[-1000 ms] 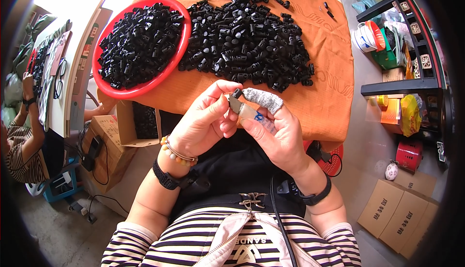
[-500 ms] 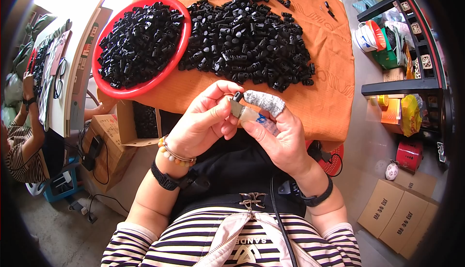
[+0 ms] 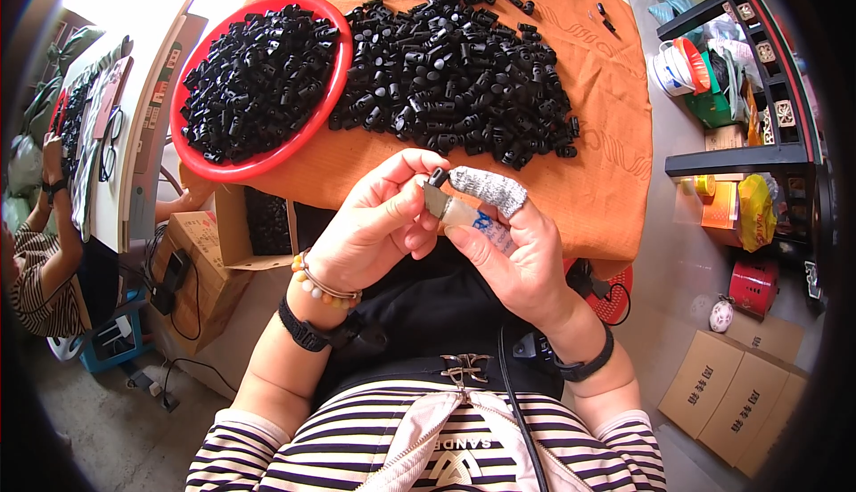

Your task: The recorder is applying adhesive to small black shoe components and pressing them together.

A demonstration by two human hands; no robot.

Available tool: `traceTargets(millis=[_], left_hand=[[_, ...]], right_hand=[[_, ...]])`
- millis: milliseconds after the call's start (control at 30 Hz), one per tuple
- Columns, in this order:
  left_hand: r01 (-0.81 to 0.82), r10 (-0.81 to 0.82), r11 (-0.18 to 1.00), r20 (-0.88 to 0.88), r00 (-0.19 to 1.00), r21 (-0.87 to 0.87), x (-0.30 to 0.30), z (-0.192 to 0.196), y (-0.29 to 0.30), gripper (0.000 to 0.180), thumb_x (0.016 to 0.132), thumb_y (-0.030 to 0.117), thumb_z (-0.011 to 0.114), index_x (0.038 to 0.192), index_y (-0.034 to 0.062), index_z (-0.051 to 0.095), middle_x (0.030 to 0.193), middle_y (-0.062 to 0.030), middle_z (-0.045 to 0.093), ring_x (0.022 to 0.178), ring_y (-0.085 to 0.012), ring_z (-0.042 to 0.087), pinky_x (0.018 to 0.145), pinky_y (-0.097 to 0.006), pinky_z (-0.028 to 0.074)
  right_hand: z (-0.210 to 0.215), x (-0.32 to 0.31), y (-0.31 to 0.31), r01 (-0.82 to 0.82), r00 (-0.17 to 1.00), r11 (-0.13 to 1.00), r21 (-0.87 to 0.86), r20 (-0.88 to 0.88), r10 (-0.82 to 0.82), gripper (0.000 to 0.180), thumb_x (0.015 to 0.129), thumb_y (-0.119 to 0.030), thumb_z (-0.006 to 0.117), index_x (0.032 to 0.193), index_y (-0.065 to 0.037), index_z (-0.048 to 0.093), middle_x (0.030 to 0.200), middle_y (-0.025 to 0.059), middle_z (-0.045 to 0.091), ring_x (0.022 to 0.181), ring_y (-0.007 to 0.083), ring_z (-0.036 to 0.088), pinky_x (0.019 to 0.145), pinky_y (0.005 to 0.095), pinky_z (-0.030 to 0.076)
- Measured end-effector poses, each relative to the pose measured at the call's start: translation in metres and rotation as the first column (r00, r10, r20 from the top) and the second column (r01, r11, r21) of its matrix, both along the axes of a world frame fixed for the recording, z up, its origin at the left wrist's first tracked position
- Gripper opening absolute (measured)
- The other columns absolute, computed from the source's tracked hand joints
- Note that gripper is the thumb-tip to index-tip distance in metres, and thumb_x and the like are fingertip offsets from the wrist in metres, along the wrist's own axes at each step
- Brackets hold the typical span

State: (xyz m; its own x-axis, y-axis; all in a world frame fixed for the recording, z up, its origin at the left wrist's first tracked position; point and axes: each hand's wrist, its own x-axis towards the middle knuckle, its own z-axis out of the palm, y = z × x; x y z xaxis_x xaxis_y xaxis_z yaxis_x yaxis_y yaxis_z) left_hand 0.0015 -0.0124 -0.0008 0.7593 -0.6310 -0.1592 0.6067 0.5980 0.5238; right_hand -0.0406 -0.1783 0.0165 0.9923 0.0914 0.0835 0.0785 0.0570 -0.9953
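Note:
My left hand (image 3: pixel 388 206) pinches a small black plastic piece (image 3: pixel 438 177), which looks like a cord lock, between thumb and forefinger. In my right hand (image 3: pixel 513 251) is a flat metal blade (image 3: pixel 434 199) with a white-wrapped handle (image 3: pixel 464 214) marked in blue. The blade lies right below the black piece, by my left thumb; whether they touch I cannot tell. A grey knitted finger cover (image 3: pixel 489 189) is on my right forefinger. Beyond my hands spreads a heap of similar black pieces (image 3: pixel 446 82).
A red basin (image 3: pixel 337 90) full of black pieces stands left on the orange tablecloth (image 3: pixel 606 171). Below it is an open cardboard box (image 3: pixel 209 260). A black shelf (image 3: pixel 713 164) and cartons (image 3: pixel 731 394) are at right. Another person's arm (image 3: pixel 55 224) shows far left.
My right forefinger and the white handle have shifted very slightly. My left hand keeps its pinch on the black piece in nearly the same place.

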Motion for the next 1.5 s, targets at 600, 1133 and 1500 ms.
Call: traceTargets(millis=[600, 1133, 1500], left_hand=[[0.048, -0.045, 0.998, 0.058, 0.997, -0.047, 0.001, 0.0, 0.004, 0.033, 0.09, 0.022, 0.058, 0.117, 0.0077, 0.047, 0.078, 0.0007, 0.052, 0.065, -0.0044, 0.046, 0.055, -0.02, 0.037], [0.032, -0.028, 0.998, 0.076, 0.997, -0.051, 0.0, 0.002, 0.004, 0.03, 0.091, 0.02, 0.056, 0.117, 0.0077, 0.047, 0.081, 0.0013, 0.051, 0.067, -0.0047, 0.047, 0.055, -0.021, 0.037], [-0.049, 0.046, 0.998, 0.085, 0.995, 0.026, -0.002, 0.003, 0.0, 0.03, 0.092, 0.022, 0.052, 0.117, 0.007, 0.042, 0.074, 0.0001, 0.048, 0.058, -0.0043, 0.038, 0.049, -0.02, 0.032]], right_hand=[[0.007, -0.001, -0.005, -0.031, 0.999, 0.999, -0.019, -0.041, 0.03, 0.033, 0.084, -0.007, 0.063, 0.114, 0.0, 0.054, 0.089, 0.0061, 0.063, 0.075, 0.0061, 0.055, 0.066, 0.0218, 0.047], [0.008, -0.001, -0.005, -0.05, 0.999, 0.996, -0.071, -0.018, 0.049, 0.033, 0.085, -0.007, 0.062, 0.115, 0.001, 0.054, 0.085, 0.0058, 0.063, 0.074, 0.0068, 0.056, 0.065, 0.0226, 0.048], [0.008, 0.0, -0.003, -0.019, 0.997, 0.981, -0.193, 0.072, 0.034, 0.032, 0.083, -0.008, 0.064, 0.113, 0.002, 0.057, 0.089, 0.0121, 0.065, 0.077, 0.0141, 0.063, 0.066, 0.0272, 0.05]])
